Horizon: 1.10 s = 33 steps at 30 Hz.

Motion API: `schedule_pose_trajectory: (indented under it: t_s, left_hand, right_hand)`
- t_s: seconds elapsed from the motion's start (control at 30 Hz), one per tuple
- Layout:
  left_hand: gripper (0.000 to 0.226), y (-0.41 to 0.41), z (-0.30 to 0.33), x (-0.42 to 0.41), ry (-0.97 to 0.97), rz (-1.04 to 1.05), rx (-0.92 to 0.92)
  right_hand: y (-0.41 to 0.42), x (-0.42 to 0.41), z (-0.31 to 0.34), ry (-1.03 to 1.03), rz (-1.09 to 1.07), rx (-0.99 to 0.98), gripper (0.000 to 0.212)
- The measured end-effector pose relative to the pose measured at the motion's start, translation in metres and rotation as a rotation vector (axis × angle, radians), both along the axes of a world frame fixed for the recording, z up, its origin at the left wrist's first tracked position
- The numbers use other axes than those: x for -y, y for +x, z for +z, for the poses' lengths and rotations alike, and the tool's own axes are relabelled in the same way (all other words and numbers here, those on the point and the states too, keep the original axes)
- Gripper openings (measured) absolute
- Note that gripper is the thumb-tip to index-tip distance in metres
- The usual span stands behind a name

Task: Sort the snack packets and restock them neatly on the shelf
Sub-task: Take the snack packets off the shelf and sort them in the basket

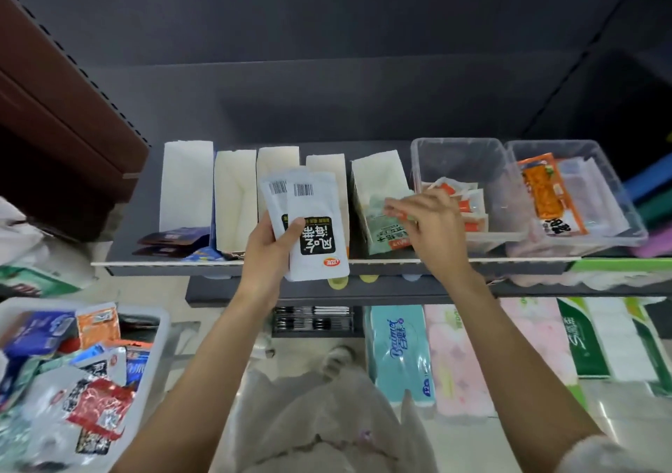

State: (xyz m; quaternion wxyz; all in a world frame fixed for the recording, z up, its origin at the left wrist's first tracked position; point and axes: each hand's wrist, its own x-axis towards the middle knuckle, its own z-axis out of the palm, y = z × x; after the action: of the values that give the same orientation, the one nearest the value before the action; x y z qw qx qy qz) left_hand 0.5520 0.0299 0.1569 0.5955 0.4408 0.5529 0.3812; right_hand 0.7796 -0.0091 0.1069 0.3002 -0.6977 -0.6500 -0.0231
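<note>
My left hand (pixel 271 254) grips two white snack packets (pixel 314 232) with barcodes and a black label, held upright in front of the dark shelf (pixel 152 196). My right hand (pixel 431 225) reaches over the fifth white display box (pixel 378 178); its fingertips pinch a pale green packet (pixel 381 218) that sits in that box. Several white cardboard display boxes stand in a row on the shelf. A white basket (pixel 160 330) at the lower left holds several mixed snack packets.
Two clear plastic bins stand at the shelf's right: one (pixel 458 159) with orange-and-white packets, one (pixel 596 167) with an orange packet. Dark packets (pixel 174 241) lie at the leftmost box's foot. Tissue packs (pixel 400 349) fill the lower shelf. A brown panel (pixel 54 90) juts out at left.
</note>
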Motion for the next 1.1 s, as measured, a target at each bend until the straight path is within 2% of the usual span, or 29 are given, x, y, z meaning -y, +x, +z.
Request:
schedule_pose_trajectory:
  t_s: [0.07,0.27,0.47,0.53,0.63,0.77,0.9,0.97,1.03,1.1]
  left_hand:
    - [0.021,0.001,-0.001,-0.005,0.020,-0.016,-0.017]
    - [0.023,0.007,-0.009,-0.023,0.019,-0.054,-0.015]
    - [0.026,0.005,-0.019,-0.035,-0.004,-0.049,0.039]
    - [0.027,0.005,-0.021,-0.036,-0.013,-0.065,0.050]
    - [0.025,0.005,-0.022,-0.038,-0.014,-0.086,0.066]
    - [0.017,0.005,-0.024,-0.040,0.003,-0.116,0.060]
    - [0.016,0.003,-0.027,-0.044,0.004,-0.132,0.062]
    - [0.016,0.003,-0.029,-0.046,-0.015,-0.122,0.075]
    - [0.022,0.004,-0.030,-0.046,-0.060,-0.113,0.102]
    - [0.027,0.006,-0.027,-0.046,-0.110,-0.137,0.143]
  right_hand:
    - [-0.002,0.003,-0.007,-0.085,0.012,0.124,0.036]
    - [0.005,0.000,-0.022,-0.338,0.084,0.384,0.031]
    - [-0.002,-0.013,-0.012,-0.601,0.102,0.619,0.049]
    - [-0.007,-0.018,-0.012,-0.633,0.052,0.713,0.046]
    - [-0.010,-0.022,-0.013,-0.619,0.024,0.790,0.029]
    - [-0.017,-0.013,-0.012,-0.631,0.076,0.786,0.020]
    - [-0.023,-0.003,-0.001,-0.647,0.115,0.719,0.036]
    - [-0.019,0.003,0.004,-0.627,0.133,0.564,0.054]
    - [-0.024,0.004,0.020,-0.466,0.172,0.283,0.070]
    - [-0.039,-0.001,0.034,-0.301,0.262,0.140,0.083]
